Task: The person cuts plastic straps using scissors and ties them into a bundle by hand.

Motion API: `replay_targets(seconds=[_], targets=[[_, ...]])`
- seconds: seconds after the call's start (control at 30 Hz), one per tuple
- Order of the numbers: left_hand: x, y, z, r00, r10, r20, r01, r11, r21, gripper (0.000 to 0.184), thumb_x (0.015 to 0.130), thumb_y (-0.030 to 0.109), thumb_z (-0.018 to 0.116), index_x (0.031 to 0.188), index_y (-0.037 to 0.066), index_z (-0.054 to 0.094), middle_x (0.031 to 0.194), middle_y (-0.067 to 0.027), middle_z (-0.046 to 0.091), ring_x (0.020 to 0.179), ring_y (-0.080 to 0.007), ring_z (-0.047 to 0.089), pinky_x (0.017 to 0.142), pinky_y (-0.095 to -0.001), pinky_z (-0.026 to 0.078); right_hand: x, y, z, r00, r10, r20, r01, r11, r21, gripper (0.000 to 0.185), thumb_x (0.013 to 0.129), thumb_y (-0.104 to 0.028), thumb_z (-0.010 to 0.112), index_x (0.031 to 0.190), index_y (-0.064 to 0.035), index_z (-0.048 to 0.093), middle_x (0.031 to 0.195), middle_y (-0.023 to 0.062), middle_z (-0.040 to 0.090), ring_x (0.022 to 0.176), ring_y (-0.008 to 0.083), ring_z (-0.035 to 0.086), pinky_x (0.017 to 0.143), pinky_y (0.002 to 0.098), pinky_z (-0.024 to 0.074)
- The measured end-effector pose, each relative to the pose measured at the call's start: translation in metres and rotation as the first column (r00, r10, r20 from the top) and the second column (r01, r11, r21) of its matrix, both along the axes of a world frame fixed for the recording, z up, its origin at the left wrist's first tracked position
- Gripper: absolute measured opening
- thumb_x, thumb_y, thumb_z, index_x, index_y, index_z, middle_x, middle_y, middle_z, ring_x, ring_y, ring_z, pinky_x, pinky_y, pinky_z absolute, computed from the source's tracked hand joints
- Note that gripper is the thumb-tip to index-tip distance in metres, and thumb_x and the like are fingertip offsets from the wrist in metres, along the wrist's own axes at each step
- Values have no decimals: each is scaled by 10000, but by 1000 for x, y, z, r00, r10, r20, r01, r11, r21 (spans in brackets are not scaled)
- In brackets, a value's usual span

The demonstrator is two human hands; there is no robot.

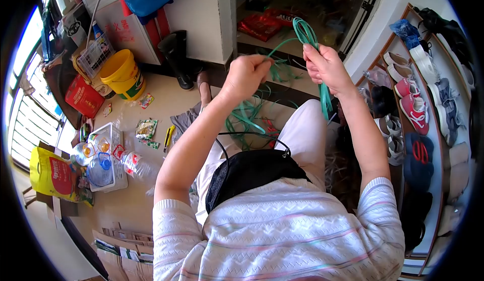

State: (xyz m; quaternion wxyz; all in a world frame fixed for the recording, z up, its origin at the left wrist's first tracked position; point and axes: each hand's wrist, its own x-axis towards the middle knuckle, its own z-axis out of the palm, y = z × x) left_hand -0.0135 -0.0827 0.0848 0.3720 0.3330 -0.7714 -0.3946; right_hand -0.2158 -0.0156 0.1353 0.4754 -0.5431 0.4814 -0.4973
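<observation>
A looped bundle of green plastic strap rises above my right hand, whose fingers are wrapped round it. Its lower ends hang below the fist beside my right knee. To the left, my left hand is closed on a strand of the same strap, which stretches across to the top of the bundle. Both hands are raised in front of me, apart from each other. Loose green strapping lies tangled on the floor between my legs, with some red strips beside it.
Shoes fill a rack on the right. At left are a yellow bucket, a white basket with plastic bottles, a yellow bag and a yellow cutter. Black boots stand by the wall; a red bag lies beyond the doorway.
</observation>
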Motion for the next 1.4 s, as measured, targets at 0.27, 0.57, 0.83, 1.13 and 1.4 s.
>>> replay_targets(seconds=[0.27, 0.57, 0.83, 1.13, 1.4], targets=[[9, 26, 53, 804, 104, 585, 309, 768, -561, 148, 777, 187, 610, 864, 72, 644, 746, -110, 608, 758, -264, 598, 663, -358, 480, 3, 1, -44, 186, 49, -981, -284, 959, -6, 321, 848, -303, 523, 728, -5, 536, 720, 195, 589, 681, 371, 561, 620, 437, 435], [-9, 29, 6, 891, -431, 142, 409, 898, 162, 196, 879, 200, 536, 924, 34, 632, 583, -34, 548, 485, -128, 516, 475, -259, 414, 2, 19, 20, 923, 134, -361, -167, 984, -61, 314, 864, -324, 586, 763, -27, 569, 585, -56, 446, 498, 30, 375, 437, 199, 313], [0, 41, 35, 837, -84, 540, 383, 795, -470, 171, 822, 207, 552, 836, 44, 602, 683, -161, 576, 683, -350, 573, 598, -432, 455, -47, -20, -21, 512, -63, -857, 63, 997, -35, 299, 843, -275, 559, 698, -14, 545, 601, 88, 564, 538, 209, 543, 514, 353, 422], [-6, -3, 15, 971, -228, 68, 232, 970, -67, 230, 852, 246, 555, 864, 42, 660, 639, -119, 592, 579, -147, 551, 587, -306, 464, 17, 44, 9, 611, -91, -786, -298, 894, -335, 254, 817, -198, 617, 692, -9, 501, 550, 142, 527, 490, 248, 536, 490, 350, 417], [-19, 39, 28, 940, -71, 333, 279, 719, -636, 159, 813, 169, 596, 825, 11, 605, 640, -153, 540, 560, -264, 506, 572, -320, 448, -25, 1, -18, 91, -140, -986, -169, 974, -154, 223, 837, -236, 564, 795, -18, 538, 674, 155, 585, 650, 304, 586, 582, 384, 450]])
